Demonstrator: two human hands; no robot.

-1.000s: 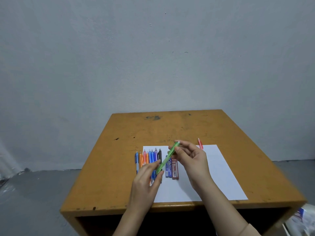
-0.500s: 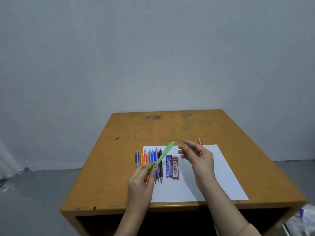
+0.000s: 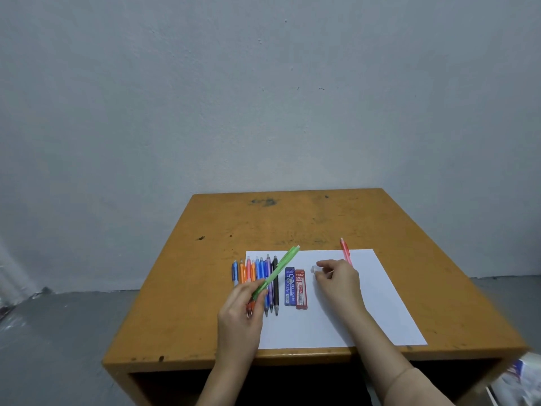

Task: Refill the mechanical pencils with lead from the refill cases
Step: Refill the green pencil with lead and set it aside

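While left hand (image 3: 240, 312) grasps green pencil (image 3: 278, 271), right hand (image 3: 341, 281) lowered to cap (image 3: 313, 270), grip unclear.

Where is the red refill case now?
Head view: the red refill case lies on the white paper, just right of the blue refill case, left of the right hand.
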